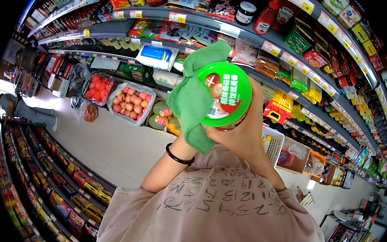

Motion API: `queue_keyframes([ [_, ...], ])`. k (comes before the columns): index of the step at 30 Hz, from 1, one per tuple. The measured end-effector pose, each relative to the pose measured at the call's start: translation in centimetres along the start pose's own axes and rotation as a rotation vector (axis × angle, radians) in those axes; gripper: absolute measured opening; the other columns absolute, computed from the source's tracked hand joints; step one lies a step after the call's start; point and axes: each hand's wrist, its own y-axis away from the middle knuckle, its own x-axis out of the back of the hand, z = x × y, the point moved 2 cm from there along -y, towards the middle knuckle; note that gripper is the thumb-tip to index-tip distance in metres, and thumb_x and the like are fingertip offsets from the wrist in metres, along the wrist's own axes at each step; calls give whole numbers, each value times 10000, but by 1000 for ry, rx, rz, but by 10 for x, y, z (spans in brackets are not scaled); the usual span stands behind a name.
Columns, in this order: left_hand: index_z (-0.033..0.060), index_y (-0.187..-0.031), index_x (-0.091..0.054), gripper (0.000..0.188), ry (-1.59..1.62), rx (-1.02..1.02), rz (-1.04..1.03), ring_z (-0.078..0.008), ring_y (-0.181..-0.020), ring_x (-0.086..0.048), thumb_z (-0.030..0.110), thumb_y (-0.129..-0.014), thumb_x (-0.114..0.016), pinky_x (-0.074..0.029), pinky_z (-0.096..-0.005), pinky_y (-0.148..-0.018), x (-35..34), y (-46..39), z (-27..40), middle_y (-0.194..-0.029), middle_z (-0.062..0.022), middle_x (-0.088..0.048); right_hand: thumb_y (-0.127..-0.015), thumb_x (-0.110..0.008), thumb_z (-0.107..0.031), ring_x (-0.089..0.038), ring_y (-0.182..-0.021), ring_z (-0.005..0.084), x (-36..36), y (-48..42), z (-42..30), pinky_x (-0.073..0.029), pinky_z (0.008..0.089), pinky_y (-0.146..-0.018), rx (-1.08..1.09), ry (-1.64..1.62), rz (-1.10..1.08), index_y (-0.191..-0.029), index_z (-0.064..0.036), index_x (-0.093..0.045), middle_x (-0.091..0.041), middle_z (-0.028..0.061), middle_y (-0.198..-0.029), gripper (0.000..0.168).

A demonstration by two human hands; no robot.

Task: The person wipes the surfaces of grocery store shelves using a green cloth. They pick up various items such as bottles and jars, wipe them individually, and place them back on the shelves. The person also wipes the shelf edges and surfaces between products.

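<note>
A jar with a bright green plastic lid [242, 93] is held up before my chest. The lid bears printed writing and pictures of mushrooms. My right hand [242, 139] grips the jar from the right, its fingers mostly hidden beneath the lid. A green cloth [192, 102] drapes along the lid's left side and covers part of its top. Under that cloth, most of my left hand [184, 143] is hidden; it presses the cloth to the jar. A black band circles my left wrist.
Curved-looking grocery shelves [206, 21] with sauces and packets run ahead and to the right. On the floor side stand a lined box of peaches [132, 103], melons [159, 117] and a white plastic basket [274, 143]. Snack shelves [52, 190] line the left. A person [25, 108] stands far left.
</note>
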Motion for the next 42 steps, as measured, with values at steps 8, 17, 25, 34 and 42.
queue_keyframes([
  [8, 28, -1468, -385, 594, -285, -150, 137, -252, -1293, -517, 472, -1084, -295, -422, -405, -1105, -46, -8, 5, -1436, -145, -493, -608, -947, -199, -418, -1285, 367, -1, -19, 14, -377, 443, -1061, -56, 28, 125, -1421, -3, -334, -394, 212, -1370, 1037],
  [17, 33, -1506, -330, 592, -242, -178, 257, -260, -1308, -505, 419, -1059, -372, -452, -409, -1097, 19, -31, -4, -1429, -143, -493, -648, -922, -151, -611, -1138, 210, 10, -26, 6, -514, 345, -959, -301, -493, -34, -1351, -6, -381, -577, 143, -1265, 899],
  [25, 36, -1501, -338, 580, 53, -113, -183, -275, -1312, -498, 408, -1058, -381, -448, -432, -1105, 11, -48, 3, -1436, -145, -484, -679, -881, -101, -605, -1162, 201, 9, -26, 11, -503, 376, -999, -520, -841, -151, -1409, 2, -372, -578, 127, -1307, 896],
  [34, 40, -1454, -412, 478, -72, -29, 8, -250, -1274, -526, 312, -1061, -433, -466, -415, -1089, -1, -46, -17, -1430, -123, -490, -664, -906, -136, -532, -1245, 215, 7, -27, 37, -439, 373, -1054, -158, -518, -8, -1456, 0, -301, -505, 141, -1363, 1006],
  [42, 24, -1258, -532, 318, -393, -3, 98, -203, -1086, -643, 234, -1022, -498, -574, -359, -920, -23, -53, 9, -1228, -109, -626, -627, -944, -316, -414, -1338, 310, 24, -29, 37, -302, 467, -1111, -88, 21, -175, -1508, -35, -292, -461, 157, -1421, 1131],
])
